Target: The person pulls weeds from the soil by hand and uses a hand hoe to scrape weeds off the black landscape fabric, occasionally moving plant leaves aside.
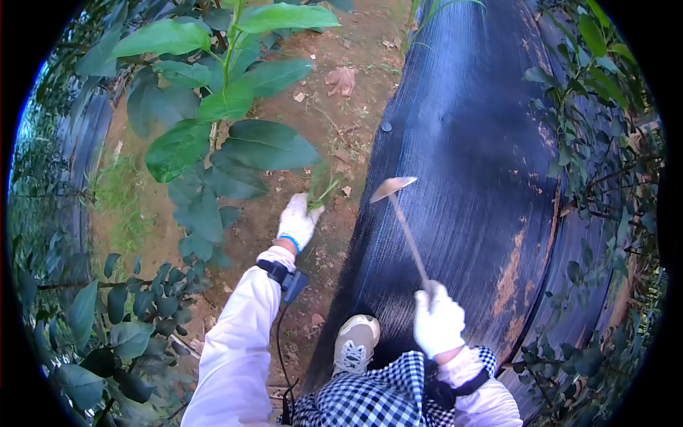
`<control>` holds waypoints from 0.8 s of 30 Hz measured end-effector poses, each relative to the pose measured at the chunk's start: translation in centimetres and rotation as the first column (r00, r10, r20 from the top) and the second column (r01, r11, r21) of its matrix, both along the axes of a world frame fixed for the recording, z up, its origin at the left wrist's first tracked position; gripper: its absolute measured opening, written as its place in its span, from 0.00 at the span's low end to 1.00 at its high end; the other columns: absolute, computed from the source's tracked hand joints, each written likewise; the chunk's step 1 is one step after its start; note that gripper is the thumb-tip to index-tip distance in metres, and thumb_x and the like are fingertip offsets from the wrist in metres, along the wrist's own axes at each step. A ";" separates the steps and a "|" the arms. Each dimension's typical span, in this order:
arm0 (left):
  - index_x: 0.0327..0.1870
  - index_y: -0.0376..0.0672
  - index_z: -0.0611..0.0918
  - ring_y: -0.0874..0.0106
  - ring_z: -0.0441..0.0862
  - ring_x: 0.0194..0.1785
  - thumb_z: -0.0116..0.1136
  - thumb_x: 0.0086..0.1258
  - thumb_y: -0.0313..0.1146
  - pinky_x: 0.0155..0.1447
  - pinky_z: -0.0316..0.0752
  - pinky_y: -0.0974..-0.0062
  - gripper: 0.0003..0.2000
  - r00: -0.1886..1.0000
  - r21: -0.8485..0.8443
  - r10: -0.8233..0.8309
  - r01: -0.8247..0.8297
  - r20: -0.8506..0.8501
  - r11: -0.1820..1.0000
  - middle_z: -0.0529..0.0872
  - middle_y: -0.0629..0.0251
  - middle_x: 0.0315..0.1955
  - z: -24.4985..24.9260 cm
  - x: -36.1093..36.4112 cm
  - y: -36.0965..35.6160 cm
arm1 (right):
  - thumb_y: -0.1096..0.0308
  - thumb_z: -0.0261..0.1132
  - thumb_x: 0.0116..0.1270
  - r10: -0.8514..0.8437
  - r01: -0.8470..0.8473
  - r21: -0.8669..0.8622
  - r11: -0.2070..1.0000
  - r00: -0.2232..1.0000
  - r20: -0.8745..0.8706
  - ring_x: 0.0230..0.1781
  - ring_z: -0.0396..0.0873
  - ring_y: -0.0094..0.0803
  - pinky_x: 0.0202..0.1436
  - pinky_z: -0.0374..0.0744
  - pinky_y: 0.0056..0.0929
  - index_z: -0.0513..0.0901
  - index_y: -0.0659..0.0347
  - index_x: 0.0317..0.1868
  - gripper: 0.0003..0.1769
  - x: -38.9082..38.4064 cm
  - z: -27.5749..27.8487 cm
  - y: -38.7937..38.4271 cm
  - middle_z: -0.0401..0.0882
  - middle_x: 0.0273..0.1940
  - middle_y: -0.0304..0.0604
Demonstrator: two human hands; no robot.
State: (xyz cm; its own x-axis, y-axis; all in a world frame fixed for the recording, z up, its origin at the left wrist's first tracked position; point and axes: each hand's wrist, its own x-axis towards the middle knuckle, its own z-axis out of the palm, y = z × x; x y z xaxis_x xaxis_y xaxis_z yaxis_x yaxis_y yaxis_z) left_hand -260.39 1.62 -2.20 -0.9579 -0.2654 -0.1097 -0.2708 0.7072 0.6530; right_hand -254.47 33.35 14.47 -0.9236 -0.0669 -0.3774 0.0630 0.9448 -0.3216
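Note:
My left hand point(297, 220), in a white glove, reaches out over the bare soil beside a leafy branch. Its fingers are closed on a tuft of thin green weed point(327, 191), which sticks out past the fingertips. A small hand hoe point(408, 236) is in my right hand point(439, 322), also gloved in white, with the fingers wrapped round the end of its handle. The hoe's pale, curved blade point(393, 188) points away from me, over the black ground sheet point(455, 213).
Large green leaves point(267, 144) overhang the soil strip point(334, 107) on the left. More foliage point(583, 341) lines the right side. One shoe point(356, 343) stands at the sheet's edge. A dry leaf point(341, 81) lies farther up the soil. A dark cable point(279, 341) hangs from my left wrist.

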 end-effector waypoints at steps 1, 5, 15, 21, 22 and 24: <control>0.46 0.41 0.78 0.45 0.79 0.49 0.63 0.63 0.35 0.52 0.74 0.53 0.14 0.997 -0.051 -0.041 0.044 0.058 0.998 0.81 0.48 0.42 -0.4 0.8 -0.9 | 0.54 0.57 0.71 -0.031 0.030 0.018 0.999 1.000 0.007 0.32 0.85 0.52 0.40 0.80 0.48 0.78 0.59 0.54 0.19 -0.2 0.6 0.9 0.85 0.31 0.54; 0.48 0.42 0.76 0.43 0.77 0.48 0.61 0.62 0.30 0.50 0.73 0.51 0.14 0.987 -0.131 -0.112 0.127 0.111 0.983 0.79 0.48 0.41 -0.9 -0.5 -1.5 | 0.55 0.57 0.71 -0.116 0.113 0.089 0.990 0.993 0.033 0.35 0.84 0.53 0.42 0.80 0.48 0.79 0.60 0.53 0.19 -2.3 2.0 4.1 0.85 0.33 0.55; 0.57 0.42 0.75 0.49 0.77 0.55 0.72 0.54 0.39 0.57 0.74 0.54 0.29 0.970 -0.272 0.132 -0.073 0.203 0.959 0.77 0.50 0.50 0.1 -14.3 3.6 | 0.60 0.59 0.69 -0.152 0.166 0.234 0.958 0.985 -0.078 0.33 0.84 0.54 0.39 0.80 0.47 0.82 0.61 0.46 0.14 -7.8 4.1 7.9 0.84 0.31 0.56; 0.50 0.43 0.79 0.51 0.78 0.54 0.71 0.55 0.34 0.57 0.75 0.57 0.21 0.991 -0.304 -0.054 0.088 0.120 0.949 0.79 0.52 0.48 -0.9 -17.9 5.7 | 0.60 0.59 0.69 -0.174 0.188 0.287 0.939 0.982 -0.074 0.34 0.85 0.54 0.39 0.81 0.47 0.83 0.62 0.46 0.15 -8.9 3.9 7.4 0.84 0.31 0.57; 0.49 0.43 0.79 0.52 0.78 0.53 0.67 0.58 0.33 0.56 0.76 0.57 0.17 0.988 -0.329 -0.097 0.132 0.119 0.935 0.80 0.52 0.47 -1.5 -18.2 5.5 | 0.60 0.59 0.69 -0.177 0.191 0.305 0.933 0.981 -0.074 0.34 0.85 0.54 0.39 0.81 0.47 0.83 0.62 0.46 0.15 -9.0 3.8 7.4 0.84 0.31 0.57; 0.46 0.44 0.80 0.52 0.80 0.52 0.60 0.63 0.30 0.54 0.78 0.58 0.11 0.976 -0.379 -0.182 0.216 0.123 0.900 0.80 0.52 0.44 -2.6 -18.7 4.5 | 0.60 0.60 0.68 -0.167 0.179 0.309 0.934 0.984 -0.066 0.33 0.84 0.54 0.39 0.80 0.47 0.83 0.63 0.47 0.15 -9.1 3.9 7.4 0.84 0.31 0.57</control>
